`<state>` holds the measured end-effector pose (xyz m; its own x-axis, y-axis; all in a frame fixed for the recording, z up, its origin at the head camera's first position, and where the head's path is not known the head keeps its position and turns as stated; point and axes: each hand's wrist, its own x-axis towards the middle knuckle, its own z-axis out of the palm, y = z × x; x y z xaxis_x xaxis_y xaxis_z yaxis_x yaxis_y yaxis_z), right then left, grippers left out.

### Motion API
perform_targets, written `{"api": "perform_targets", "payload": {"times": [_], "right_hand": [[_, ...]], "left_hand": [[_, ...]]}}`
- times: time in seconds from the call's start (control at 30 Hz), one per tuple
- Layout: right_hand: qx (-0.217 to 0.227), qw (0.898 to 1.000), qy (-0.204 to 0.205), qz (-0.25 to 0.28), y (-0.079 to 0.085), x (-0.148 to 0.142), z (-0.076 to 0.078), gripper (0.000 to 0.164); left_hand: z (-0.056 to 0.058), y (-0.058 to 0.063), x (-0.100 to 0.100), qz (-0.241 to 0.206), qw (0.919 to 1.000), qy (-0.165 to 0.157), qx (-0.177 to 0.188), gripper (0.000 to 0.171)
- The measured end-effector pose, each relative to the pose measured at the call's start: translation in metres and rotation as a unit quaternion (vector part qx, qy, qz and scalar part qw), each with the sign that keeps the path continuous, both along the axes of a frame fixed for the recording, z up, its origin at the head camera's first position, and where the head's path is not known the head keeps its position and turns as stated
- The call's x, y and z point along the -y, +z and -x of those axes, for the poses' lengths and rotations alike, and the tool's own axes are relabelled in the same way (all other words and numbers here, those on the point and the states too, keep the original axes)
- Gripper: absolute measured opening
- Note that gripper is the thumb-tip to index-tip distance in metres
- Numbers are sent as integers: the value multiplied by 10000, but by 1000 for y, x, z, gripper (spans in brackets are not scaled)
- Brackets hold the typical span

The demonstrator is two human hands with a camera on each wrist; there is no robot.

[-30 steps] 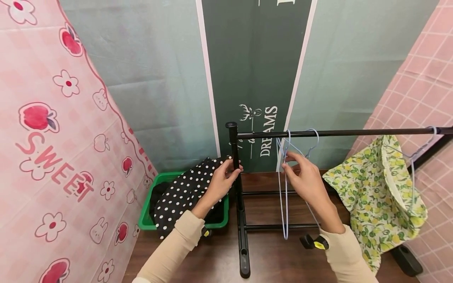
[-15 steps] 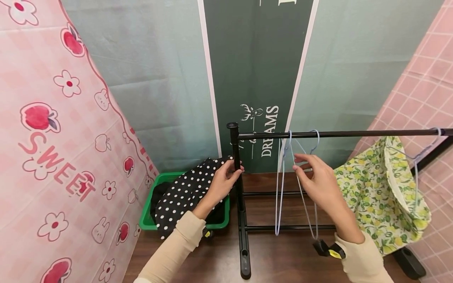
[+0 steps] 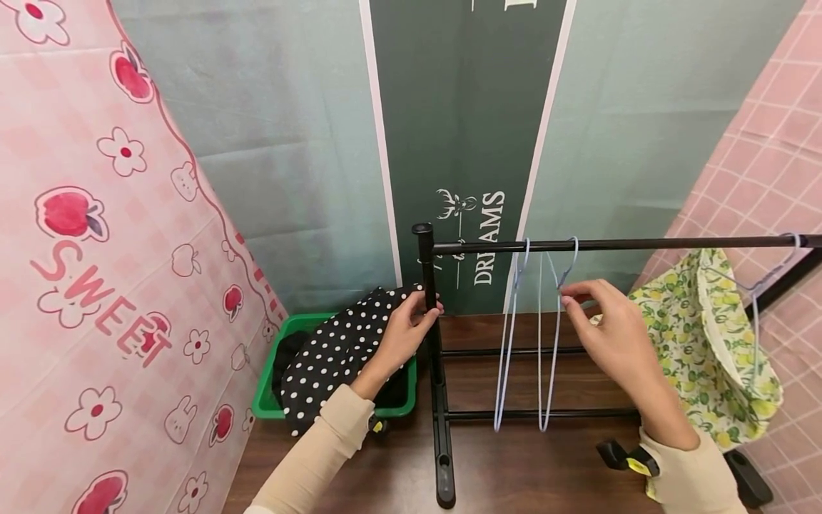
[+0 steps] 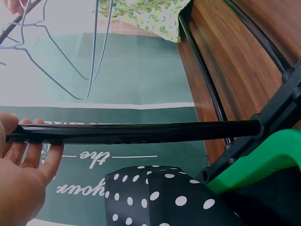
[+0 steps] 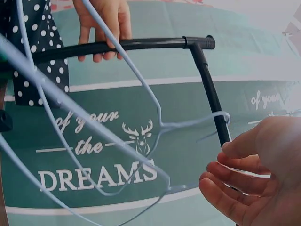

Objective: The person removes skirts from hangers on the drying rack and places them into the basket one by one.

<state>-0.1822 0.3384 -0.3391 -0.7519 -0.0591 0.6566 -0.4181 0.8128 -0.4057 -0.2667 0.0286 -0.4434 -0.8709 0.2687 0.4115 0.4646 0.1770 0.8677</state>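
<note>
My left hand (image 3: 404, 325) curls its fingers round the black upright post (image 4: 141, 133) of a clothes rack. Two bare light-blue wire hangers hang by their hooks from the rack's top rail (image 3: 642, 244). The left hanger (image 3: 527, 253) is untouched. Close to the neck of the right hanger (image 3: 563, 275) is my right hand (image 3: 610, 325), its fingertips right at the wire. In the right wrist view, a gap shows between its thumb and loosely bent fingers. Farther right, a lemon-print garment (image 3: 681, 343) hangs on another blue hanger (image 3: 756, 300).
A green basket (image 3: 258, 400) on the brown floor (image 3: 507, 471) holds black fabric and a black polka-dot garment (image 3: 334, 343), just left of the post. Two lower black bars (image 3: 488, 414) cross the rack. Printed cloth walls (image 3: 289, 143) stand behind and at both sides.
My right hand has moved rightward, from the left hanger to the right one. The right hanger has turned edge-on, and the left one has swung slightly left. My left hand stays on the post.
</note>
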Motion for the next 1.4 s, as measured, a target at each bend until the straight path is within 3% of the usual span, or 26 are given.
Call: {"api": "perform_targets", "payload": {"times": [0.27,0.5,0.9,1.4], "right_hand": [[-187,9997,-149,-61,0,-20,-1,10],[-96,9992,-376,25,-2,-39,-5,11],[176,9974,-674,166,-10,-73,-3,13],[416,9905,-1310,2,-21,-108,-3,15]], "left_hand": [[-1,4,-4,-134,9999,9,-49,27],[-18,30,-2,-97,9997,-198,-121,27],[-19,28,-4,-201,9988,-9,-443,23],[-22,26,-5,-236,9991,-3,-351,24]]}}
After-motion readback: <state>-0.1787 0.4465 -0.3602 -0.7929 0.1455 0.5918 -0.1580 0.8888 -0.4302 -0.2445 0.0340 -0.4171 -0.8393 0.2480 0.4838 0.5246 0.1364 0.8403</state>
